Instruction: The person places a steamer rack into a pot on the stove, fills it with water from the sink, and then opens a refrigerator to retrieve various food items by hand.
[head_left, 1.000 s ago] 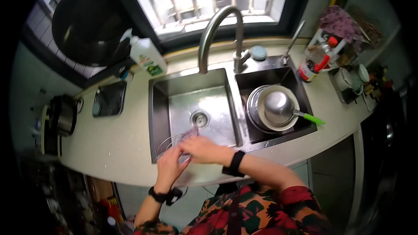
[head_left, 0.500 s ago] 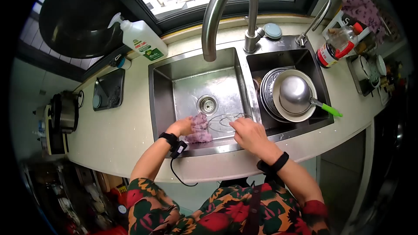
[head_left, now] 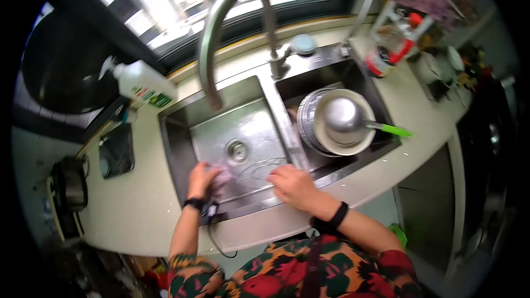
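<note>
Over the front of the left sink basin [head_left: 218,135], my left hand [head_left: 201,179] is closed on a pink-purple patterned cloth [head_left: 222,181], which bunches beside the thumb. My right hand [head_left: 293,186] pinches the right edge of a round thin wire rack [head_left: 258,172], holding it over the basin floor near the front rim. The cloth is close to the rack's left side; blur hides whether they touch. The drain [head_left: 237,152] lies just behind both.
A tall curved faucet [head_left: 208,49] arches over the left basin. In the right basin, a ladle [head_left: 342,118] with a green handle rests in a cream bowl [head_left: 365,142] on stacked metal strainers. A pump bottle [head_left: 144,85] and a dark tray [head_left: 117,152] stand on the left counter [head_left: 127,209].
The view has turned and shifted, so the sink appears tilted and further left. My left hand has drawn the cloth away from the rack to the left. The right hand keeps its hold.
</note>
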`<act>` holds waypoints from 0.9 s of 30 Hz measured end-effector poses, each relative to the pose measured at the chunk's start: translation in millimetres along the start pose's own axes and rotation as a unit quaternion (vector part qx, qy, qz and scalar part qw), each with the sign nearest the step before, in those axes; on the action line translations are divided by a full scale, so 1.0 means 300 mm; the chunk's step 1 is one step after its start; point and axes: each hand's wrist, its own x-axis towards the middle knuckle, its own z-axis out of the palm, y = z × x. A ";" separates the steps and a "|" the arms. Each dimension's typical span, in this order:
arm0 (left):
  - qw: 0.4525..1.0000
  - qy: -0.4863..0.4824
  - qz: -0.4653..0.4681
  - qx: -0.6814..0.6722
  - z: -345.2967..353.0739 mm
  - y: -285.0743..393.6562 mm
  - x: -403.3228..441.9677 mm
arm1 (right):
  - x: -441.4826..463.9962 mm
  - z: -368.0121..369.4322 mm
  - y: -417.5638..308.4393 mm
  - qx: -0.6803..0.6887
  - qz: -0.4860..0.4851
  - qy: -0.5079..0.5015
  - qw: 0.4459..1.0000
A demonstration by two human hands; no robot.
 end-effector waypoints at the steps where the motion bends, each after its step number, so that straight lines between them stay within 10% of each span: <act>1: 0.999 0.000 -0.015 -0.030 -0.032 -0.082 0.024 | 0.001 0.007 -0.002 -0.002 -0.017 0.012 1.000; 7: 0.972 0.211 -0.033 -0.102 -0.517 -0.130 -0.259 | 0.016 0.007 -0.033 -0.028 -0.081 0.127 0.988; 13: 0.990 0.111 0.034 0.086 -0.454 0.080 -0.389 | -0.046 -0.098 -0.030 -0.059 -0.094 0.235 0.966; 16: 0.896 0.090 0.412 -0.138 -0.162 0.496 -0.491 | -0.133 -0.189 -0.030 -0.096 -0.100 0.220 0.966; 23: 0.825 -0.062 0.562 -0.018 0.139 1.019 -0.670 | -0.510 -0.548 -0.009 -0.204 -0.081 0.290 0.932; 27: 0.668 -0.131 0.731 0.044 0.262 1.332 -0.899 | -0.883 -0.773 0.004 -0.263 -0.057 0.313 0.911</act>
